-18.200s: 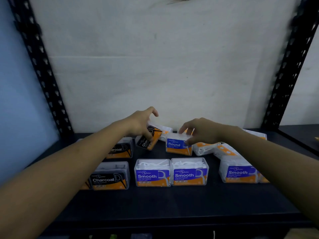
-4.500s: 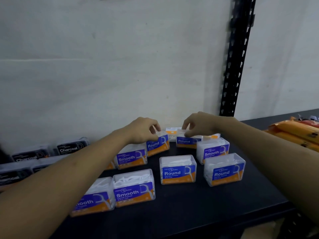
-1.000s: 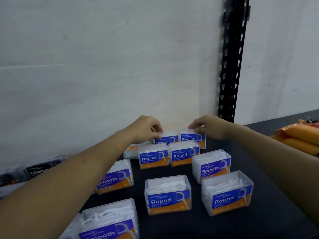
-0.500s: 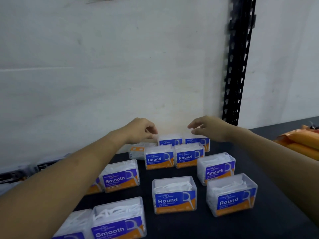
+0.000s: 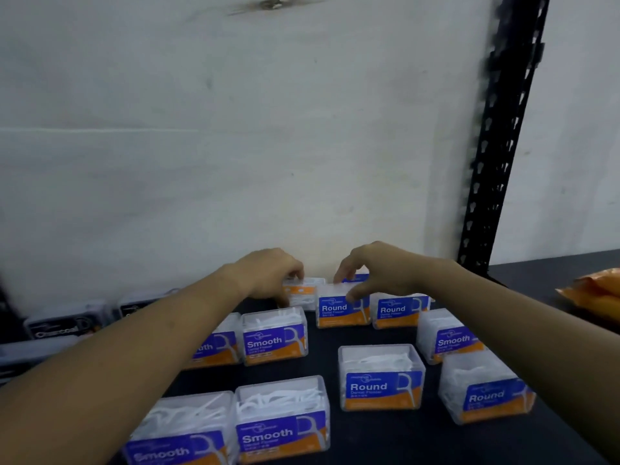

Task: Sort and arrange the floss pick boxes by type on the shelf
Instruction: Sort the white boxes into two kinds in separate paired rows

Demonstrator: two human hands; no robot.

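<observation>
L hand [image 5: 268,280] pinches a small clear plastic box lying label-up [image 5: 302,294] at far centre of the black shelf [image 5: 385,437], by the wall. R hand [image 5: 379,273] grips the top of a clear blue-and-orange "Round" box [image 5: 342,310] just right of it. Risk: R forearm crosses low over the near right boxes, could knock one over. Count w/ readable labels: 4 Round, 5 Smooth, 1 Charcoal; other dark boxes far left are blurred.

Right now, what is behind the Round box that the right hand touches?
Behind that Round box a blue-labelled box shows only its top edge; the right hand covers its name. Left of it the left hand touches an orange-topped box.
</observation>
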